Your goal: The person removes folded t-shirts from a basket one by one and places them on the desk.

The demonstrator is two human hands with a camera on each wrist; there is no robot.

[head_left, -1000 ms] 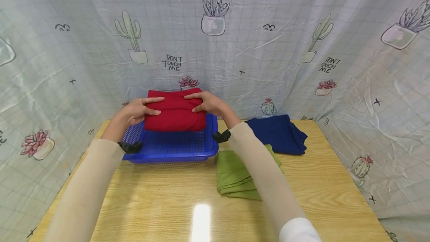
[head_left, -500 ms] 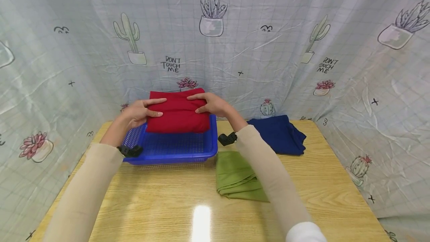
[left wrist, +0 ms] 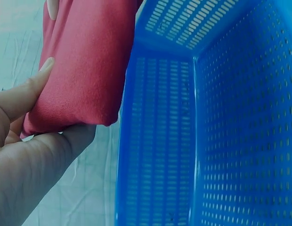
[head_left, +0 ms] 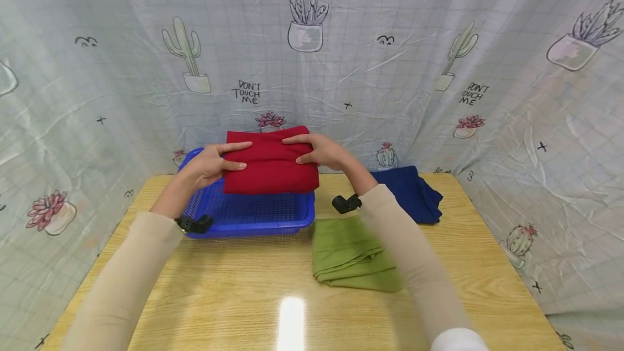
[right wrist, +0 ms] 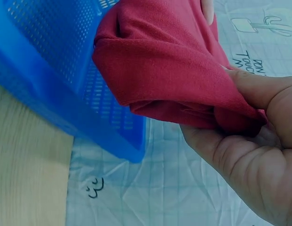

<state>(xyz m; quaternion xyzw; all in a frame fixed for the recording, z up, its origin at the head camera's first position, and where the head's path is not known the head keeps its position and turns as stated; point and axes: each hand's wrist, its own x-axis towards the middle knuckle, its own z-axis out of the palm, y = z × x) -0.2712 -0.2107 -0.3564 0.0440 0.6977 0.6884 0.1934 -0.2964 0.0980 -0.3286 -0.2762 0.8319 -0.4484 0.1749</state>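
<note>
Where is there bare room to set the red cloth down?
The blue basket floor under the red cloth looks bare. The table is bare in front of the basket and left of the green cloth. The right side is crowded by green and navy cloth.

Red cloth: matt woven fabric, folded.
Basket: glossy blue perforated plastic.
Table: smooth wood grain, glare spot.
Green cloth: matt fabric.
</note>
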